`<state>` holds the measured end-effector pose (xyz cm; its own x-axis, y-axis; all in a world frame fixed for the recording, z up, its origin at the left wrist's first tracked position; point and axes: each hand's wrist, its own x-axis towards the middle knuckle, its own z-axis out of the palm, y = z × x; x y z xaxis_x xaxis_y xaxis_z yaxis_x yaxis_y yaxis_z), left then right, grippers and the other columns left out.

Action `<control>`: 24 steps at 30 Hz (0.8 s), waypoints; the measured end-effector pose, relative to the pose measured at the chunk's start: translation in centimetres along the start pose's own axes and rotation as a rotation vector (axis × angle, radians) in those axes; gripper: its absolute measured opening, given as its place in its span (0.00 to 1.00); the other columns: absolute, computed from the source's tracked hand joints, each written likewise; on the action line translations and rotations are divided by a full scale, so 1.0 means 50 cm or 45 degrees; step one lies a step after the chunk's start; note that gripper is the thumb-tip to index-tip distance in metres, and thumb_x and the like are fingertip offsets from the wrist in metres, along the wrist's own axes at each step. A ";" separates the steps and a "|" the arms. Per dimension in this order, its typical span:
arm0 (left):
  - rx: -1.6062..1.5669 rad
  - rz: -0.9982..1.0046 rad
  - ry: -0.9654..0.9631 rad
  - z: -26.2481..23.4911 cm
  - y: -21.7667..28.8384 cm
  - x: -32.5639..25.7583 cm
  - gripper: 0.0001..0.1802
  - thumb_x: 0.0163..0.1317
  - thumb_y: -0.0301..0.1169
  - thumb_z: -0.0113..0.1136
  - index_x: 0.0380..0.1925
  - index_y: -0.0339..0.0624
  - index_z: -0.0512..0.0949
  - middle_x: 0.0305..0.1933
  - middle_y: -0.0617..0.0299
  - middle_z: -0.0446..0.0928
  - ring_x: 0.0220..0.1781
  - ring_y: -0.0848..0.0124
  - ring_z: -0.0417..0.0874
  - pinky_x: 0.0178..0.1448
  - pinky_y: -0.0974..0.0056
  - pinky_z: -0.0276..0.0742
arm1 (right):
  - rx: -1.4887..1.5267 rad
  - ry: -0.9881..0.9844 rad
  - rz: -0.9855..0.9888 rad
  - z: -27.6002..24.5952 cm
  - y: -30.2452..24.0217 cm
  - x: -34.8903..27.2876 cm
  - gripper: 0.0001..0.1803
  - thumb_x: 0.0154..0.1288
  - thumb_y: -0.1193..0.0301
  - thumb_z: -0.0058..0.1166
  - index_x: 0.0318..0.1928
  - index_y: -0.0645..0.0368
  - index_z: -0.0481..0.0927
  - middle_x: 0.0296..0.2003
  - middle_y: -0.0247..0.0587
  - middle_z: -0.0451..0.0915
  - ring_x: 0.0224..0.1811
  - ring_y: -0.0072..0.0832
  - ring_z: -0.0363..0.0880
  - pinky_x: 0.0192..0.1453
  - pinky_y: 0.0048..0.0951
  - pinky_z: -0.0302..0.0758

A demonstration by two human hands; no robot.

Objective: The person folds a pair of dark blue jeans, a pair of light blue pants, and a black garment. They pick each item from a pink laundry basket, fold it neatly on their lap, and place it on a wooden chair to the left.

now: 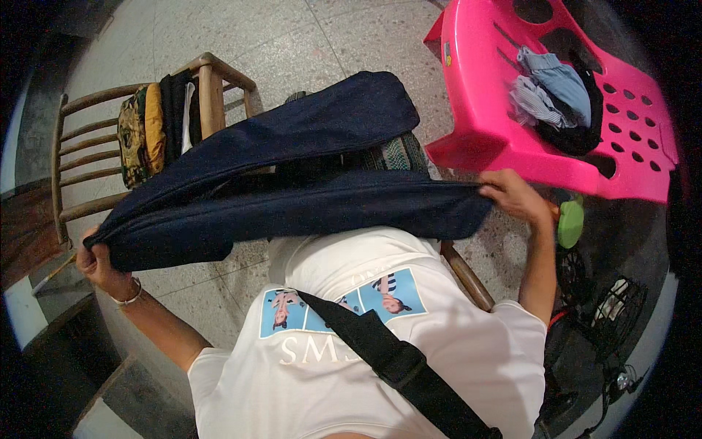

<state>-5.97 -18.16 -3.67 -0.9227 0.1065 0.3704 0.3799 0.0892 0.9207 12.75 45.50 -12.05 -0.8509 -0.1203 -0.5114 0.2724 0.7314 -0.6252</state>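
Observation:
Navy-blue trousers [307,201] stretch sideways across my lap, one leg nearer me and the other lying farther away. My left hand [102,267] is closed on their left end, bunching the cloth. On the right, my right hand [514,194] pinches the end of the nearer leg and holds it taut. The farther leg [351,110] lies loose, its rounded end toward the pink chair. Between the two legs part of a patterned green and dark cloth [395,155] shows; most of it is hidden.
A wooden chair [91,96] at the left bears a row of folded clothes [154,132], camouflage, mustard, black and white. At the right stands a pink plastic chair [468,88] with crumpled light-blue and dark clothes [559,88]. Past my right arm are a green object [570,222] and a black wire basket [621,311].

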 end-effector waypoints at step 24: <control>0.172 0.041 0.110 -0.010 0.028 -0.013 0.15 0.58 0.33 0.62 0.38 0.31 0.78 0.37 0.53 0.80 0.37 0.67 0.80 0.44 0.65 0.75 | -0.351 0.931 -0.893 0.034 0.023 0.272 0.11 0.54 0.85 0.47 0.40 0.68 0.71 0.54 0.49 0.71 0.51 0.43 0.73 0.55 0.33 0.70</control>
<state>-4.87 -18.61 -2.55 -0.9099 0.0262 0.4141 0.4093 0.2204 0.8854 2.24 43.56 -20.70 -0.8673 -0.2085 0.4520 -0.4204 0.7931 -0.4407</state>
